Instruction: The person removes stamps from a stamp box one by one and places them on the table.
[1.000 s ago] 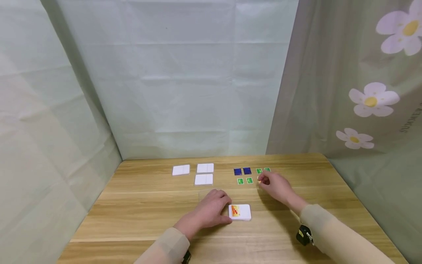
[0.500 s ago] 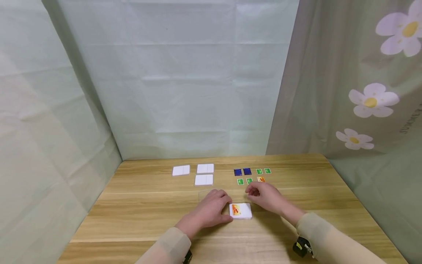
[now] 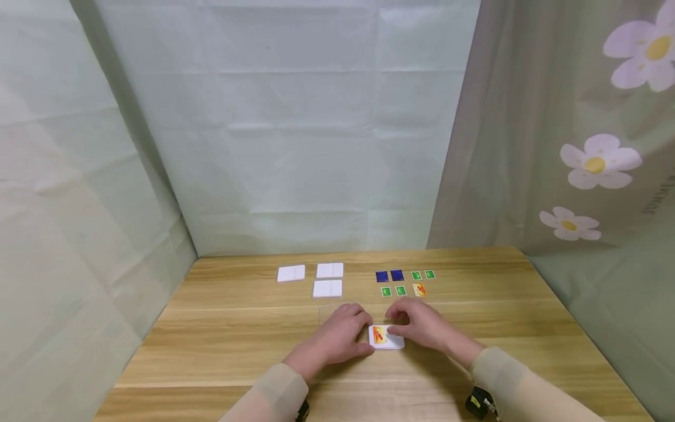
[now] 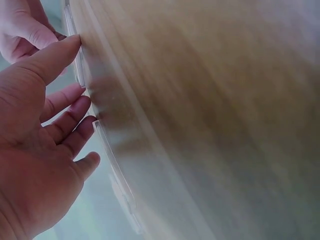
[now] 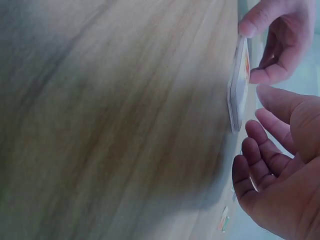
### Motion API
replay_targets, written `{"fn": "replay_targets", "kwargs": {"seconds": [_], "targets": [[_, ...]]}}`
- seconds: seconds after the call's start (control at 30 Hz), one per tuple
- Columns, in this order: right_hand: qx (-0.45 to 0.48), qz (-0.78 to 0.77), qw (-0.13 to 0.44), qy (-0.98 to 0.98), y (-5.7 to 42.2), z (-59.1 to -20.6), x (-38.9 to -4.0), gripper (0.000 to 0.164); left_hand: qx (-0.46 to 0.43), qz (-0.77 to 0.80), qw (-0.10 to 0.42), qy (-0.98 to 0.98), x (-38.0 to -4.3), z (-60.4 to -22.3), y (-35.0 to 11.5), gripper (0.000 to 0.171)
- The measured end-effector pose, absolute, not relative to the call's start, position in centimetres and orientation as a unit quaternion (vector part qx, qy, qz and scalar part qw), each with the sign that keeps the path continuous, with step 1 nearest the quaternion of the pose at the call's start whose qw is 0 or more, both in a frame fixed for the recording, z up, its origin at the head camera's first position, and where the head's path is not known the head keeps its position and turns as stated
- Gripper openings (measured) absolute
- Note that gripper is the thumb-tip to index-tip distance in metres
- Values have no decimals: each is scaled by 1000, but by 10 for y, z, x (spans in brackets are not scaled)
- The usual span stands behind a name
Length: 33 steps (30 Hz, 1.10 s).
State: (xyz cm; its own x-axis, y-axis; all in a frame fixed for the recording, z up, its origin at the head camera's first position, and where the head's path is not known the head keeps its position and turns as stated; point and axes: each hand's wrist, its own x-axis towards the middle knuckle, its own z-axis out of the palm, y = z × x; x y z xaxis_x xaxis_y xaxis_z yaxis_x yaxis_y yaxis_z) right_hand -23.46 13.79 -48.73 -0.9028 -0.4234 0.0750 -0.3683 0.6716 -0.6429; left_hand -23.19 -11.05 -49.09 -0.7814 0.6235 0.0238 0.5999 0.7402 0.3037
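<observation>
A low stack of white rounded-corner cards [image 3: 394, 344] lies flat on the table, with an orange and yellow picture on the left half of its top. My left hand [image 3: 334, 337] grips its left end, thumb at the near corner and index finger at the far one. Over the stack's right part hovers my right hand [image 3: 424, 324], its thumb above the top face. In the right wrist view the right hand [image 5: 285, 155] has loosely bent fingers and nothing visible between them; the stack [image 5: 236, 95] shows layered edges beyond its thumb.
Several white cards [image 3: 328, 288] lie at the back left of the wooden table [image 3: 211, 357]. To their right are small squares: blue ones [image 3: 382, 276], green ones [image 3: 401, 290] and an orange picture square [image 3: 419, 289]. A clear plate [image 3: 326, 312] lies partly under my left hand.
My right hand has come from the small squares at the back right toward me and left, to the stack, uncovering the orange picture square. My left hand stays at the stack.
</observation>
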Motion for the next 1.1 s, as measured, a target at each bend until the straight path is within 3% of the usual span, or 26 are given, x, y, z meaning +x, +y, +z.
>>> {"fn": "replay_targets", "kwargs": {"seconds": [0.33,1.1], "targets": [[-229,-336,60,911,132,-492,-237,25,325,154,38,932,-233,-495,-110,50],[-208,-335,82,915,126,-491,-239,19,331,165,36,929,-233,-493,-111,48]]}}
